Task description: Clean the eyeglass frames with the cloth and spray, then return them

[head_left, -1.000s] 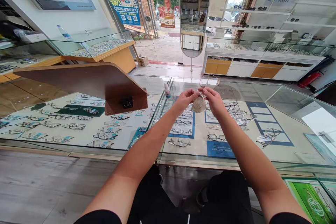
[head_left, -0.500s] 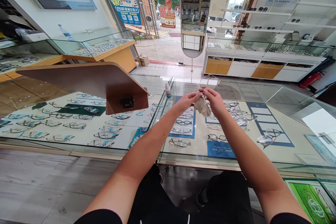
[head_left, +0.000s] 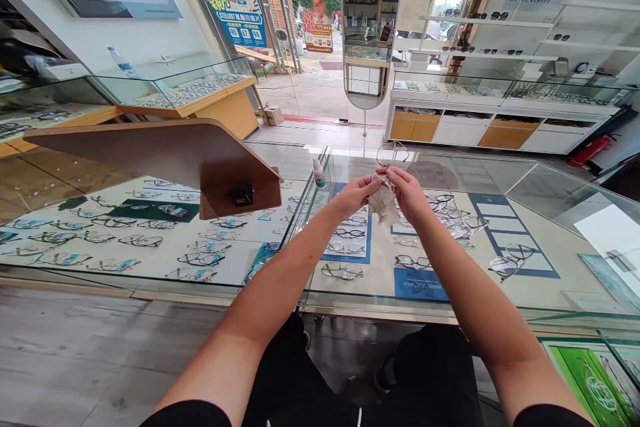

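Observation:
Over the glass counter, my two hands meet at a pair of thin-rimmed eyeglasses (head_left: 385,154) and a crumpled beige cloth (head_left: 384,207). My left hand (head_left: 359,193) is closed in a pinch on the cloth, its fingertips close to the frame. Pinched fingers of my right hand (head_left: 407,192) hold the eyeglasses, with the cloth against them. The lenses stick out beyond my fingertips, and the cloth hangs down between the hands. Exactly which part of the frame each finger touches is hidden.
A small spray bottle (head_left: 319,173) stands on the counter (head_left: 370,293) left of my hands. Rows of glasses (head_left: 343,271) lie under the glass. A brown board (head_left: 150,147) leans over the counter at left. An oval mirror (head_left: 367,27) stands beyond.
The eyeglasses have tilted and shifted slightly left at my fingertips. The cloth hangs a little differently between my hands. Both arms stay nearly in place.

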Motion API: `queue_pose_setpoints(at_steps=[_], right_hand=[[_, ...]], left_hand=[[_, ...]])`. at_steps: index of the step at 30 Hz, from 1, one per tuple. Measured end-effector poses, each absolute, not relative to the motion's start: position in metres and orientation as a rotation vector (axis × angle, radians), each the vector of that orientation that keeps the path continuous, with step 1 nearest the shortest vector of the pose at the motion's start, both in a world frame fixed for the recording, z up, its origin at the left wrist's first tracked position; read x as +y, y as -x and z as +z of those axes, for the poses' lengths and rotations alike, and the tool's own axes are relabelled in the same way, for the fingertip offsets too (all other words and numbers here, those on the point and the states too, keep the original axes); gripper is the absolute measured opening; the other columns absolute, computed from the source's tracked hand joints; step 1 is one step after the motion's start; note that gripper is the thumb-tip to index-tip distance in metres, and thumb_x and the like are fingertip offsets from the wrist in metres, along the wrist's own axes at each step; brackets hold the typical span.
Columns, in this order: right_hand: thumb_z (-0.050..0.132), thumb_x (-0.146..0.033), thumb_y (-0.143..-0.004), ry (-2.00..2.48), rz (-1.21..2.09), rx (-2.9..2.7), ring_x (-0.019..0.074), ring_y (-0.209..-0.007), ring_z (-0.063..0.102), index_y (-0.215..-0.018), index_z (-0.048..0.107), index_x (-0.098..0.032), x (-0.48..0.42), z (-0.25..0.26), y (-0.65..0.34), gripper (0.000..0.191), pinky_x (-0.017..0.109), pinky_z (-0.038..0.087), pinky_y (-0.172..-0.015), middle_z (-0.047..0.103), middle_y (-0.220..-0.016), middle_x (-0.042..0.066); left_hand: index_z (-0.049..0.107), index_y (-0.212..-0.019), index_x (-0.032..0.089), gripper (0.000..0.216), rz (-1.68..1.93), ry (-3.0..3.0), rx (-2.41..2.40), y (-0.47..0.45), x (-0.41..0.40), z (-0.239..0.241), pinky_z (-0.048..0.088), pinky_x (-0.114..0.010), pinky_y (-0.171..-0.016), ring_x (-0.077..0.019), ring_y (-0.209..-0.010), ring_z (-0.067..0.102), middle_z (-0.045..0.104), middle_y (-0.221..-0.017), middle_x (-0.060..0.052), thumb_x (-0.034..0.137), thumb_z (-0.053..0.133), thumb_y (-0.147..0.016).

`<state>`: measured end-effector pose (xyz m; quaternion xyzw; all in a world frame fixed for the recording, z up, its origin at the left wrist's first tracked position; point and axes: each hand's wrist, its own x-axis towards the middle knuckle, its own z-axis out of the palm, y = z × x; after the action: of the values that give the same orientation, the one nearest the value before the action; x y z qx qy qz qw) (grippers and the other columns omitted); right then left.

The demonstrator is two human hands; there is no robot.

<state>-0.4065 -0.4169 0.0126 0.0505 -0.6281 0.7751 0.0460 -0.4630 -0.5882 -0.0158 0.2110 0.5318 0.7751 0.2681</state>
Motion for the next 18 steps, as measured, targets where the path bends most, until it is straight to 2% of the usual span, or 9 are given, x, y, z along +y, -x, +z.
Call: queue_pose_setpoints(at_steps=[5, 11, 18], right_hand=[[0.088, -0.074, -0.076, -0.146, 2.383, -1.934, 0.0237, -0.086, 0.067, -0.107, 0.084, -0.028, -0.4151, 0.0093, 0.4081, 0.056, 0.037, 0.053, -0.075, 0.078, -0.094, 0.004], [0.089, -0.072, -0.077, -0.163, 2.342, -1.953, 0.0223, -0.088, 0.067, -0.105, 0.085, -0.027, -0.4138, 0.0098, 0.4083, 0.053, 0.036, 0.052, -0.077, 0.08, -0.101, 0.004], [0.09, -0.074, -0.074, -0.161, 2.38, -1.949, 0.0186, -0.077, 0.06, -0.106, 0.085, -0.025, -0.4149, 0.0104, 0.4075, 0.059, 0.034, 0.048, -0.07, 0.076, -0.09, 0.003]], left_hand=[[0.079, -0.106, 0.017, 0.059, 2.085, -0.582, 1.412, 0.4632, -0.5897, -0.0163, 0.052, -0.026, -0.072, -0.0127, -0.078, 0.064, 0.071, -0.089, -0.002, 0.064, 0.099, -0.075], [0.079, -0.107, 0.019, 0.061, 2.077, -0.583, 1.323, 0.4602, -0.5889, -0.0138, 0.053, -0.025, -0.073, -0.0129, -0.081, 0.065, 0.072, -0.091, -0.002, 0.064, 0.101, -0.072], [0.077, -0.095, 0.015, 0.056, 2.063, -0.641, 1.319, 0.4626, -0.5898, -0.0161, 0.052, -0.026, -0.07, -0.0129, -0.077, 0.064, 0.07, -0.083, -0.003, 0.063, 0.099, -0.076]])
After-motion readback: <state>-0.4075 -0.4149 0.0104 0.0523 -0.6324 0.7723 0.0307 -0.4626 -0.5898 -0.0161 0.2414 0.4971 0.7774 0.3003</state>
